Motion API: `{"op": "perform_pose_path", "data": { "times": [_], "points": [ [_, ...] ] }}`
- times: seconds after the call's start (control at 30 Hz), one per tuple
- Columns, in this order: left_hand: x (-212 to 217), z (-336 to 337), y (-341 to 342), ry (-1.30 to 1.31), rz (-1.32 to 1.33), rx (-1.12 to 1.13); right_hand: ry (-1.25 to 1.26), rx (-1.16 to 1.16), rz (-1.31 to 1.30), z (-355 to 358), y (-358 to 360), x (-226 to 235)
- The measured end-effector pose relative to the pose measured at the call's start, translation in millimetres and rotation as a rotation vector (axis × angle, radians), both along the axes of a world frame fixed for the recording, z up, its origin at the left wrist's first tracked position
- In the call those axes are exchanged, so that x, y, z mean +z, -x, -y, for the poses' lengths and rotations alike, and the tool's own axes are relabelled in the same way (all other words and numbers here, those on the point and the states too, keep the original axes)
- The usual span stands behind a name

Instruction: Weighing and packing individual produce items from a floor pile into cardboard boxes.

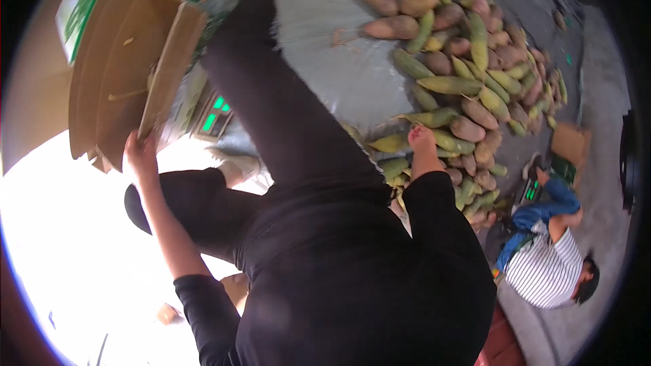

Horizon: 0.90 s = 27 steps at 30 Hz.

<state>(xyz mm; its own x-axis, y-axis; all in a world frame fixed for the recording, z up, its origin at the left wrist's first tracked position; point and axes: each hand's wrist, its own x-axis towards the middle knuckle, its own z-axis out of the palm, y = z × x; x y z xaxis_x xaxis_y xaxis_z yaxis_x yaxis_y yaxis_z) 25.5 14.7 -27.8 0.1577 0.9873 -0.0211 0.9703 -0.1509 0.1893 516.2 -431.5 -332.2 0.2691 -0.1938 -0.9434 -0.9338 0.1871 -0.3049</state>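
The left hand (140, 152) pinches a flap of the brown corrugated cardboard box (129, 74), held raised at the left. The right hand (422, 141) reaches into the heap of green-yellow and reddish mangoes (468, 88) (grip state unclear); supporting the box underneath would steady it.

The head camera is looking steeply down over the person's dark-clothed torso (352, 264) (close, filling the lower frame) toward a tarp (325, 54).

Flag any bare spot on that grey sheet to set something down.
Bare grey sheet lies between the dark trouser leg and the fruit pile. The pile is crowded, right hand at its near edge. Left hand touches the cardboard boxes.
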Motion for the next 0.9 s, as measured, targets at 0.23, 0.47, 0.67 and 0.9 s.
{"op": "perform_pose_path", "data": {
  "times": [0.23, 0.47, 0.67, 0.9],
  "points": [
    [13, 9, 11, -0.132, -0.019, -0.011, 0.298, 0.310, -0.003, -18, 10, 18],
    [25, 12, -7, -0.075, -0.056, 0.010, 0.459, 1.041, 0.148, -17, 11, 73],
    [18, 7, -8, -0.084, 0.070, -0.062, 0.221, 1.233, 0.388, -27, 10, 116],
    [25, 10, 4, -0.274, 0.173, -0.110, 0.227, 0.869, 0.536, -69, 17, 166]
  ]
}}
